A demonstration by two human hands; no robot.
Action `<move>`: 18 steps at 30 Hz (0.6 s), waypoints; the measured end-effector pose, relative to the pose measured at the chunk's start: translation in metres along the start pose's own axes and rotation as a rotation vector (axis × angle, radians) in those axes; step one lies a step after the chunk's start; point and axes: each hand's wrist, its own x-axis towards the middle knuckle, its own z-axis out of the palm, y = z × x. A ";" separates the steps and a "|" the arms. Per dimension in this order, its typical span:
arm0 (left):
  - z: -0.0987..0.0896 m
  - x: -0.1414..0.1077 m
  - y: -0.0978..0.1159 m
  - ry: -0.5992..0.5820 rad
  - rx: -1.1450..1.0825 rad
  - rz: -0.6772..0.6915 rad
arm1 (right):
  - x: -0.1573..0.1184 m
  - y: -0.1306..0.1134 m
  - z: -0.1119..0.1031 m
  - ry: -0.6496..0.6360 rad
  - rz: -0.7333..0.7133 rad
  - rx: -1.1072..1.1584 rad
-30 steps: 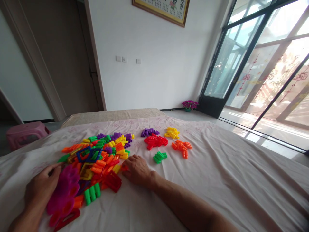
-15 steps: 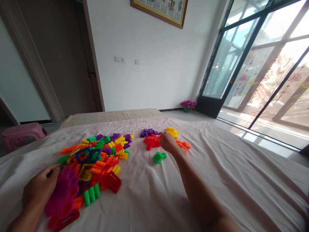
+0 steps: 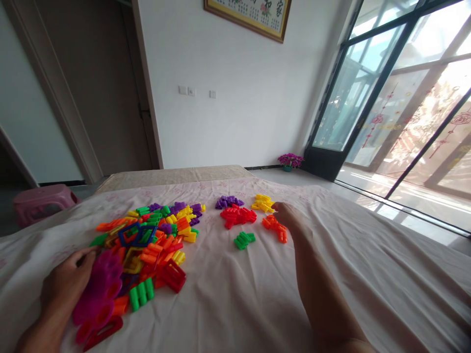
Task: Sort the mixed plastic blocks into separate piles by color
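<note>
My left hand (image 3: 69, 279) is at the left edge of a mixed heap of plastic building blocks (image 3: 158, 245), its thumb and fingers closed at the edge of a translucent magenta plastic piece (image 3: 99, 289) with round shapes. On the right, my right hand (image 3: 289, 215) reaches to the small pile of yellow blocks (image 3: 263, 203). Its fingertips are together at that pile's right side; what they hold, if anything, is hidden. Just below them lie orange blocks (image 3: 275, 228). Nearby are separate groups of red blocks (image 3: 237, 215), purple blocks (image 3: 228, 202) and green blocks (image 3: 245, 240).
A pale patterned cloth (image 3: 221, 304) with folds covers the surface under the blocks. A pink plastic stool (image 3: 44, 203) stands at the left. Beyond are a white wall, a door (image 3: 91, 88), glass doors (image 3: 405, 108) and a pot of magenta flowers (image 3: 290, 161).
My right hand has moved right, from the red blocks to beside the yellow and orange ones. My left hand stays by the magenta piece. The view has shifted slightly.
</note>
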 end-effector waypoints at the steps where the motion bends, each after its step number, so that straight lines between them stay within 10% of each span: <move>1: -0.001 -0.001 0.002 -0.013 -0.001 -0.031 | -0.003 -0.014 0.003 0.011 -0.083 0.032; 12: -0.010 -0.008 0.014 -0.038 -0.033 -0.078 | -0.112 -0.179 0.079 -0.161 -1.155 0.423; 18: -0.009 -0.007 0.013 -0.023 -0.035 -0.068 | -0.124 -0.196 0.098 -0.131 -1.151 0.330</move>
